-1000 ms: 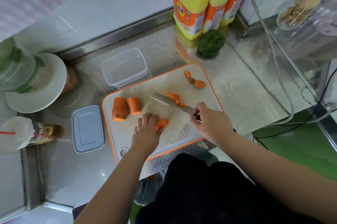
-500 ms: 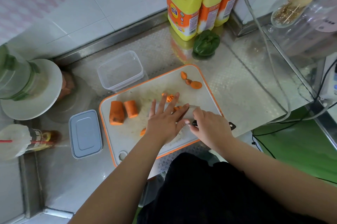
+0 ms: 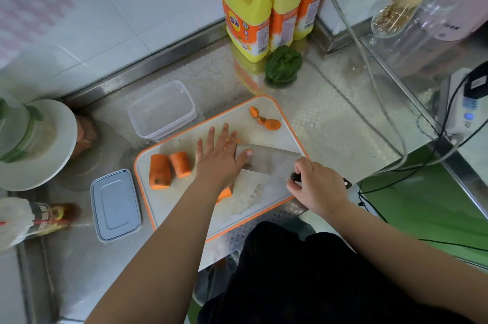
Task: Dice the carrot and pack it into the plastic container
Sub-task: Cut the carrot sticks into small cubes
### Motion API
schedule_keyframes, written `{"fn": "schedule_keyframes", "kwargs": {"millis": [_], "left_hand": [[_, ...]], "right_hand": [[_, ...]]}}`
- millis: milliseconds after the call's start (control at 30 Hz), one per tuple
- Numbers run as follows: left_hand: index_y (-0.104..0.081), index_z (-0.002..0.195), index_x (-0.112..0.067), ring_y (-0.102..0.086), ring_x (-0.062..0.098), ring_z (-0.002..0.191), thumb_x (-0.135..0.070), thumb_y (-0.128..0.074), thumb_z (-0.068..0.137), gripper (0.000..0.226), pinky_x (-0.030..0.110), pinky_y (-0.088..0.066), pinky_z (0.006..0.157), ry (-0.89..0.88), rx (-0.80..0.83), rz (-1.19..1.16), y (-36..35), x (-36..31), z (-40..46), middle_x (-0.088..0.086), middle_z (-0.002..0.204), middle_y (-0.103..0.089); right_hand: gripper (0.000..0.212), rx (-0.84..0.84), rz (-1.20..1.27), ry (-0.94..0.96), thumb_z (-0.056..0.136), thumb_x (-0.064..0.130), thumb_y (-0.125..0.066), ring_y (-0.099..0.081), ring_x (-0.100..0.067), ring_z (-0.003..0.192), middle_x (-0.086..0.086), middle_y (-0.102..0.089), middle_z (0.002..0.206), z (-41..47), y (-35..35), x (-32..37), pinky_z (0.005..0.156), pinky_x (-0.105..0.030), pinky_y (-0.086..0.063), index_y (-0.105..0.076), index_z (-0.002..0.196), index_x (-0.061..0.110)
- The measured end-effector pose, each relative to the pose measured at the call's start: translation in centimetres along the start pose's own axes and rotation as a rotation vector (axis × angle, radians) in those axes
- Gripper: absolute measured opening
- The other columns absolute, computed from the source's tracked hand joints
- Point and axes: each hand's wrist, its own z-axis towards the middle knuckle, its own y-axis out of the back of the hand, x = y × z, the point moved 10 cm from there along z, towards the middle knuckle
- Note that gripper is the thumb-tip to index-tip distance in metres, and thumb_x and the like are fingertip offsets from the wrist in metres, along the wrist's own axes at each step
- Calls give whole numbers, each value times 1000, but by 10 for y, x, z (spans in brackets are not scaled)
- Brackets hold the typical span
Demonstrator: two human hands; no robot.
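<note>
A white cutting board (image 3: 266, 199) with an orange rim lies on the steel counter. Two carrot chunks (image 3: 169, 169) rest on its left part, and a cut carrot piece (image 3: 224, 194) shows under my left forearm. Carrot end scraps (image 3: 265, 118) sit at the board's far right corner. My left hand (image 3: 220, 157) lies flat with fingers spread over the diced carrot, its thumb on the cleaver blade (image 3: 269, 161). My right hand (image 3: 315, 186) grips the cleaver's handle, and the blade lies flat on the board. The clear plastic container (image 3: 161, 110) stands empty behind the board.
The container's grey lid (image 3: 115, 204) lies left of the board. Yellow detergent jugs (image 3: 260, 7) and a green pepper (image 3: 283, 64) stand at the back. A white plate (image 3: 50, 144) with a glass jar, a bottle (image 3: 45, 218), cables (image 3: 390, 123) and a power strip (image 3: 466, 107) surround the work area.
My left hand left the carrot piece near the board's front and moved up, flattening over the diced bits. The cleaver turned from cutting to lying flat on the board.
</note>
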Motion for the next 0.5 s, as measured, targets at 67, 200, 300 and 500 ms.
{"fn": "schedule_keyframes", "kwargs": {"millis": [67, 200, 300, 500], "left_hand": [[-16, 157, -28, 11, 21, 151, -58, -9, 99, 65, 49, 4, 121, 58, 1, -117, 4, 7, 3, -10, 165, 8], [-53, 139, -21, -27, 20, 146, -46, -21, 105, 53, 45, -21, 118, 171, -263, -626, 26, 32, -2, -4, 154, -40], [-65, 120, -22, -55, 20, 122, -33, -33, 105, 38, 35, -42, 100, 127, -381, -703, 31, 42, -11, -3, 125, -65], [-59, 130, -13, -49, 25, 124, -2, -45, 98, 37, 28, -36, 98, 36, -415, -554, 32, 40, -38, 5, 130, -59]], "right_hand": [[53, 12, 18, -49, 57, 17, -84, -44, -23, 38, 1, -44, 50, -5, -2, -9, 35, -23, -25, -35, 79, 14], [36, -58, 62, -198, 65, 16, -80, -49, -25, 39, 1, -50, 51, -11, 3, -28, 39, -22, -28, -47, 79, 9], [31, -76, 102, -197, 72, 20, -75, -56, -26, 43, 1, -60, 58, -10, 7, -26, 40, -23, -33, -51, 89, 11], [31, -8, 243, -186, 78, 29, -65, -62, -26, 54, 1, -68, 72, 3, 8, -3, 45, -34, -49, -56, 100, 10]]}}
